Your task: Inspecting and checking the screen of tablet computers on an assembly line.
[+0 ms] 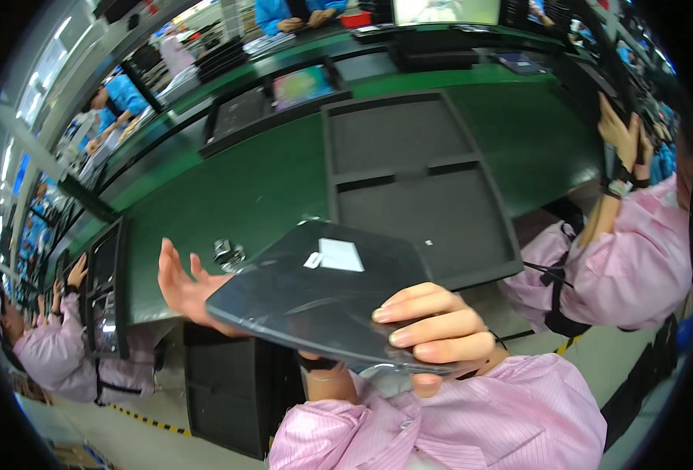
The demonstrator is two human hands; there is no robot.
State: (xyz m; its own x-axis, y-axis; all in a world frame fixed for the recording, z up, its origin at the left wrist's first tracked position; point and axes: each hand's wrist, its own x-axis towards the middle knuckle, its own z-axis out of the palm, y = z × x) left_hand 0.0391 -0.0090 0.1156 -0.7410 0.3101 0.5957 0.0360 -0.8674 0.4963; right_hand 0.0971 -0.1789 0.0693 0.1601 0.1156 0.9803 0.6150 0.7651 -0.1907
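The dark, flat, plastic-wrapped panel (pixel 307 301) should handle light but slippery, best edge-held: right hand (pixel 450 325) pinching it, left hand (pixel 189 291) spread wide, perhaps supporting.

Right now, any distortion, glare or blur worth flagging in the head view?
Head view: fisheye bends the green bench and blacks out the corners; head view: pale glare streaks cross the dark clear-wrapped panel; head view: the screen at the top looks washed out; head view: distant workers are small and soft, while the right hand reads clearly.
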